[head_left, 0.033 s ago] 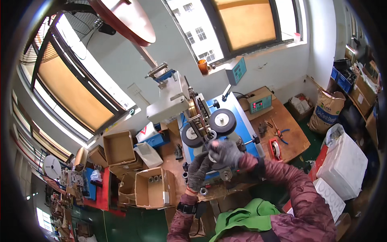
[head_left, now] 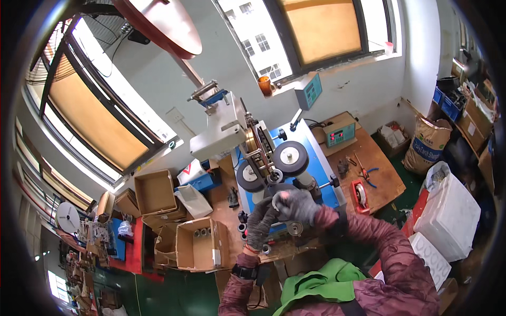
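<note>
My left hand [head_left: 261,224], in a dark grey glove, is closed at the front of a coil-winding machine [head_left: 221,129]. My right hand [head_left: 298,205], gloved in grey with a bare fingertip showing, is closed close beside it. Between their fingers sits a small pale ring [head_left: 275,201], partly covered by both hands. Just beyond them are the machine's black rubber rollers [head_left: 291,158] on a blue base plate [head_left: 324,181]. Several small ring cores [head_left: 242,228] stand by the left hand at the plate's edge.
An open cardboard box [head_left: 190,253] with several rings inside stands left of the machine. On the wooden table [head_left: 387,181] at the right are pliers [head_left: 366,171], a red tape holder [head_left: 360,197] and a counter box with a display [head_left: 340,136]. White foam boxes [head_left: 448,210] stand farther right.
My right hand has shifted slightly toward me, and the pale ring between the hands shows more plainly. My left hand stays almost in place.
</note>
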A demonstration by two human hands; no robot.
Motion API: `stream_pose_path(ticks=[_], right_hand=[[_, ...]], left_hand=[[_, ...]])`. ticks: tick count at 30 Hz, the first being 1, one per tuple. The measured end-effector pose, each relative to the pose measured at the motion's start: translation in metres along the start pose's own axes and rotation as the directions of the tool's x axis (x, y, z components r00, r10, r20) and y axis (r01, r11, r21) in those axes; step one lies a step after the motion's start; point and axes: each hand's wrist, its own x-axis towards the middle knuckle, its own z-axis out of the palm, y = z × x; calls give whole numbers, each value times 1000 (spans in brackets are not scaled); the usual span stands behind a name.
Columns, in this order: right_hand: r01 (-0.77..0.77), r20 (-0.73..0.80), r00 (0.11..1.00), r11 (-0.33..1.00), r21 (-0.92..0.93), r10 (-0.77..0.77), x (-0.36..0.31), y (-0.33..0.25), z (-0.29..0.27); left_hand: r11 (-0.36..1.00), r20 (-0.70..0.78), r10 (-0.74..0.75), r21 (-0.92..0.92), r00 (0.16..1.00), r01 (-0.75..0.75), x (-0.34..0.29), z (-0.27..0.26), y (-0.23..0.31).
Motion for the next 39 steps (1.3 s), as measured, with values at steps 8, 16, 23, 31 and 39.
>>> stream_pose_path(ticks=[8,16,23,31,39], right_hand=[[-223,199,959,970,99,200,-74,28,15],[-275,221,950,928,253,222,-83,64,1],[-306,235,940,918,251,249,-85,80,-10],[-259,190,958,932,253,215,-66,83,-9],[-304,226,941,921,244,250,-53,88,-16]], left_hand=[[973,30,-177,154,984,171,-3,8,-43],[903,-281,288,397,916,-163,60,4,-61],[913,-374,225,404,900,-61,67,18,-72],[913,-375,195,407,906,-28,75,15,-70],[921,-414,63,375,908,107,73,18,-57]])
